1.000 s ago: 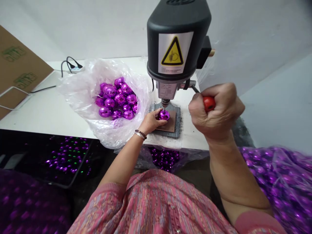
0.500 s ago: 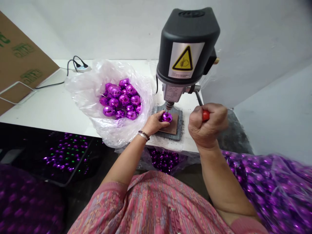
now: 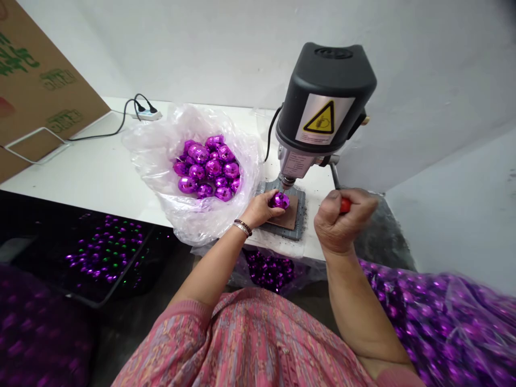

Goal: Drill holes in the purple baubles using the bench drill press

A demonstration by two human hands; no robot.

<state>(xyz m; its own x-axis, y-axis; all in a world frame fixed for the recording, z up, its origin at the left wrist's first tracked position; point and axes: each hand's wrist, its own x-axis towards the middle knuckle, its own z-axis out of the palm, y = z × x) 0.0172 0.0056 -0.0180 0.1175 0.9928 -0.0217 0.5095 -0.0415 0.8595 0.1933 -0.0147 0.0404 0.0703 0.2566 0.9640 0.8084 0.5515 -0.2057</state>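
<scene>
My left hand [image 3: 260, 209] pinches a shiny purple faceted ball [image 3: 279, 200] and holds it on a brown pad [image 3: 291, 214] under the chuck of a small black bench drill [image 3: 325, 101]. The drill bit touches the top of the ball. My right hand [image 3: 342, 220] is a fist wrapped round the red knob of the drill lever [image 3: 344, 205], low on the drill's right side. An open clear plastic bag [image 3: 161, 156] with several more purple balls [image 3: 207, 167] lies just left of the drill.
A white table [image 3: 92, 177] carries the drill, the bag, and a power strip with a black cable [image 3: 139, 110] at the back. A cardboard box [image 3: 38, 80] leans at the far left. Below the table stand a dark tray of purple balls [image 3: 105, 252] and plastic bags of them [image 3: 451, 317].
My right hand has pulled the red lever knob downward, and the drill bit has come down onto the ball. The view has shifted, so the drill appears farther right and lower.
</scene>
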